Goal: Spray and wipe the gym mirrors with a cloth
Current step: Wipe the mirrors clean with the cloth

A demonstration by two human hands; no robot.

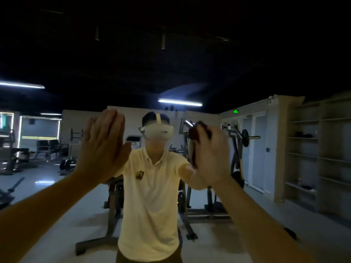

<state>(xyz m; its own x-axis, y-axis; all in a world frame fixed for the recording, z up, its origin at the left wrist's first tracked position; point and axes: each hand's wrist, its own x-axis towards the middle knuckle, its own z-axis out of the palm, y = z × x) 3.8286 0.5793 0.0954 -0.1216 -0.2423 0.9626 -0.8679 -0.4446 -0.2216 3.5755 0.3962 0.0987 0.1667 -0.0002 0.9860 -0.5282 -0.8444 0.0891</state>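
Wiping hand: right hand (pixel 210 154) gripped a dark red cloth (pixel 194 134) against the large wall mirror (pixel 171 63), fingers curled.
Flat hand: left hand (pixel 103 147) spread open, fingers straight, holding nothing.

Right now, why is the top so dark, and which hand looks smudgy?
Head view: the room is dim, the ceiling is black, and only the tube lights glow; the right hand with its dark cloth is motion-blurred, and the left hand looks sharper.
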